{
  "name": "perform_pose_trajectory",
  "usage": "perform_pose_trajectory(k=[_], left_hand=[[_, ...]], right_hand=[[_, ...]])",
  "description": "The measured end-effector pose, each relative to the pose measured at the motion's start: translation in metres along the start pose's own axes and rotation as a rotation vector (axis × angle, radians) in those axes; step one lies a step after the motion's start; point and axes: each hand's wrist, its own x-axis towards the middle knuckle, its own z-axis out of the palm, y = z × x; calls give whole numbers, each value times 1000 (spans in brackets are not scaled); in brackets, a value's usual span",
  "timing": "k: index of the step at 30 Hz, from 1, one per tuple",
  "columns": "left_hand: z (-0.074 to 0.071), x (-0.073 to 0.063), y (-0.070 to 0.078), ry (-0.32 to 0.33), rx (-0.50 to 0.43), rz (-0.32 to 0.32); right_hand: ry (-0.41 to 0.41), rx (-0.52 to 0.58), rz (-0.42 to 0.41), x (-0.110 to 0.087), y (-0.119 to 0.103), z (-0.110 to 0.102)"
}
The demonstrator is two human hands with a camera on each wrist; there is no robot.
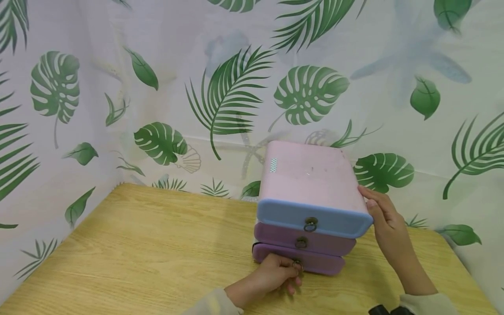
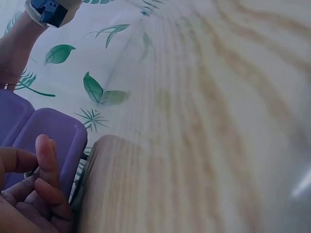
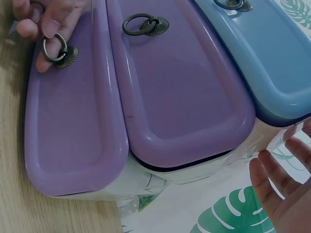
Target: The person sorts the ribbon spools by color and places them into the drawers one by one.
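Observation:
A small chest of drawers with a pink top stands on the table. Its top drawer has a blue front; the middle drawer and bottom drawer are purple. Each front carries a bronze ring pull. My left hand holds the bottom drawer's ring pull with its fingertips. At the chest's right side, my right hand rests with extended fingers near the upper front corner. Thin dark gaps show behind the purple fronts. The drawers' insides are hidden.
The wood-grain table extends to the left of the chest. A white cloth printed with green leaves hangs behind and at both sides. A dark device sits on the right wrist.

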Motion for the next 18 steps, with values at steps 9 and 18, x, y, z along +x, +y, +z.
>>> perform_pose_trajectory(k=[9, 18], left_hand=[[-1, -1, 0, -12, -14, -19], [-5, -5, -1, -54, 39, -52]], right_hand=[[8, -2, -2, 0, -2, 0], [2, 6, -5, 0, -1, 0]])
